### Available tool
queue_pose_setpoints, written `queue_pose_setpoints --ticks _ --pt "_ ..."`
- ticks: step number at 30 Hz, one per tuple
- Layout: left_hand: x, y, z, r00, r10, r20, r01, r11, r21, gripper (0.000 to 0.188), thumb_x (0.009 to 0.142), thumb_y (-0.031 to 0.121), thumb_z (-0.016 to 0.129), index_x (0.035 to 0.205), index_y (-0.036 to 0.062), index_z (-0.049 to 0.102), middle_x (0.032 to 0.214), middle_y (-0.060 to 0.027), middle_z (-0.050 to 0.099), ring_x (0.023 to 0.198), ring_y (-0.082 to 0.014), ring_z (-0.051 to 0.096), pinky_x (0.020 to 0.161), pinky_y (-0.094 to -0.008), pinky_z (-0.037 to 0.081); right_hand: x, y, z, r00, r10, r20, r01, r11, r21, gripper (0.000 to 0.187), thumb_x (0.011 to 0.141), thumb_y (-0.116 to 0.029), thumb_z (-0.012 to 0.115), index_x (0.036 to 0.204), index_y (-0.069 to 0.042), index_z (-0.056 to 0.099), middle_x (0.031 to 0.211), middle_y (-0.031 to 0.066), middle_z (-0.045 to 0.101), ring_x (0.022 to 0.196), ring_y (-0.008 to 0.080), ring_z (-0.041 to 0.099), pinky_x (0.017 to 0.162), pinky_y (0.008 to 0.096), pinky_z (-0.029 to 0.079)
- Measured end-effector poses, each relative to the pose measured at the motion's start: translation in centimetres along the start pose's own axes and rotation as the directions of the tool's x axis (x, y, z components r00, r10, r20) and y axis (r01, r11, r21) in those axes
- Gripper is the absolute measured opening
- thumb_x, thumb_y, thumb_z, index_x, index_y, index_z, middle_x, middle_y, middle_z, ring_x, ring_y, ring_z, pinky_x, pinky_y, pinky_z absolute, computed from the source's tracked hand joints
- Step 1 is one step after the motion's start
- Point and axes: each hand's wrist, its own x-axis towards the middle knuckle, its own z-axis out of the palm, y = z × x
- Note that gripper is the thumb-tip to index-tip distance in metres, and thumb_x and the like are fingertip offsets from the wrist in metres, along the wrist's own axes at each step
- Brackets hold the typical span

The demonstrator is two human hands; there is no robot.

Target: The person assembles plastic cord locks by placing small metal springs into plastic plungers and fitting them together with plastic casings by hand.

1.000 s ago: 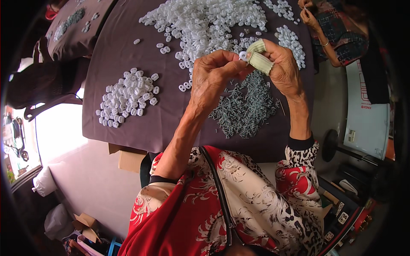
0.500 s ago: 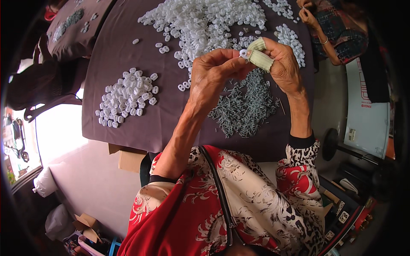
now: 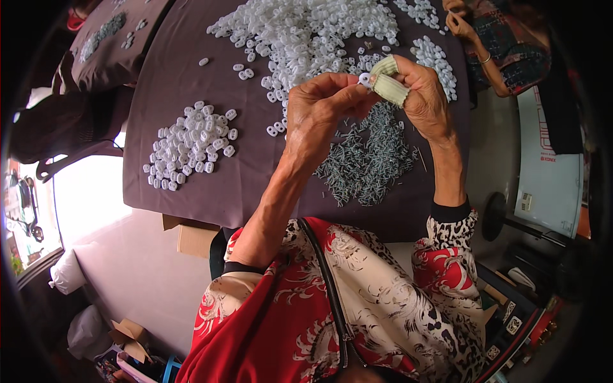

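Observation:
My left hand [image 3: 319,105] is closed, pinching a small white two-holed plastic piece [image 3: 364,79] between thumb and fingertips above the table. My right hand [image 3: 426,99] meets it from the right, fingers closed. Pale green ribbed knit covers [image 3: 389,90] sit on its thumb and forefinger, and their tips press at the piece's right side. Whatever lies between those covered fingertips is hidden. Below the hands spreads a pile of small grey screws [image 3: 367,163]. A large heap of the same white pieces [image 3: 306,35] lies beyond the hands.
A smaller pile of white pieces [image 3: 191,143] rests on the brown tablecloth [image 3: 255,182] at left, with another group [image 3: 434,60] at far right. Across the right corner, a co-worker's hand [image 3: 461,25] is raised. An open cardboard box [image 3: 195,237] stands below the table's front edge.
The white piece has turned slightly between my fingertips. Both hands stay in nearly the same place.

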Motion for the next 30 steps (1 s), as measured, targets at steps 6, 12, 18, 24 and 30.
queue_pose_setpoints --ticks 6,12,18,24,30 --pt "0.0 -0.1 -0.1 1.0 -0.003 0.007 0.003 0.999 0.041 0.016 0.078 0.009 0.062 0.088 -0.0038 0.06 0.076 -0.0112 0.064 0.065 -0.0147 0.061 0.064 -0.026 0.05 0.2 -0.2 -0.1 0.999 0.035 0.026 -0.035 0.999 0.002 0.015 0.082 -0.014 0.054 0.087 -0.001 0.058 0.074 -0.0012 0.059 0.067 0.0015 0.052 0.06 0.0159 0.04" --pt "0.1 0.0 -0.4 0.999 -0.036 -0.008 0.036 0.999 -0.026 0.019 0.08 0.013 0.061 0.09 -0.0039 0.06 0.077 -0.0103 0.063 0.063 -0.0152 0.06 0.064 -0.027 0.05 0.0 -0.1 0.4 0.999 0.044 -0.018 -0.045 0.999 -0.025 0.021 0.077 -0.013 0.061 0.094 -0.001 0.057 0.078 0.0005 0.06 0.071 0.0038 0.054 0.064 0.0172 0.042" --pt "0.3 -0.4 -0.5 0.996 -0.078 -0.034 0.072 0.984 -0.163 0.021 0.078 0.016 0.064 0.088 -0.0028 0.061 0.076 -0.006 0.061 0.066 -0.011 0.058 0.063 -0.023 0.049 -0.3 -2.3 2.4 0.966 -0.222 -0.136 0.108 0.818 -0.565 0.039 0.066 -0.009 0.069 0.101 -0.001 0.055 0.088 0.0104 0.06 0.08 0.0226 0.059 0.071 0.0291 0.047" --pt "0.3 -0.9 -0.5 0.994 -0.097 -0.045 0.083 0.967 -0.24 0.018 0.079 0.016 0.063 0.085 -0.0005 0.061 0.079 -0.0044 0.061 0.07 -0.0095 0.056 0.067 -0.0212 0.047 0.0 -1.9 2.6 0.879 -0.476 -0.016 0.285 0.552 -0.784 0.034 0.062 -0.001 0.068 0.094 0.002 0.057 0.085 0.0139 0.058 0.082 0.0305 0.056 0.068 0.0335 0.047" --pt "0.5 -0.8 -0.8 0.993 -0.119 -0.018 0.109 0.951 -0.288 0.018 0.079 0.016 0.063 0.085 -0.0007 0.061 0.077 -0.0033 0.059 0.068 -0.0092 0.055 0.066 -0.0214 0.048 0.1 -1.9 2.3 0.875 -0.484 0.011 0.311 0.545 -0.779 0.03 0.06 0.0 0.067 0.088 0.004 0.057 0.079 0.0141 0.058 0.078 0.0314 0.056 0.071 0.0365 0.046"
